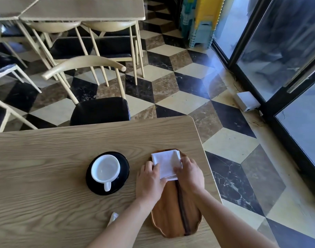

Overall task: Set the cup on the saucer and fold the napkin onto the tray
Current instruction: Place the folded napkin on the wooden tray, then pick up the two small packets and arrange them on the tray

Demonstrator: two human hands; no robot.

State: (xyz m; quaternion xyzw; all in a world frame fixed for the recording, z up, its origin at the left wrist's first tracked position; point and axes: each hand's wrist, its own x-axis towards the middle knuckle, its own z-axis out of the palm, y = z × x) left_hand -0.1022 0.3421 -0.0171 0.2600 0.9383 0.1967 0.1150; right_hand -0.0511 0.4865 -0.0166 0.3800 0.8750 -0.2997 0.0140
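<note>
The white folded paper napkin lies on the far end of the brown oval wooden tray, which sits near the right edge of the light wooden table. The left hand presses flat on the napkin's left side and near corner, fingers extended. The right hand presses on its right side, fingers bent down on the paper. The white ceramic cup stands empty on the black round saucer, just left of the tray, handle toward the near edge.
</note>
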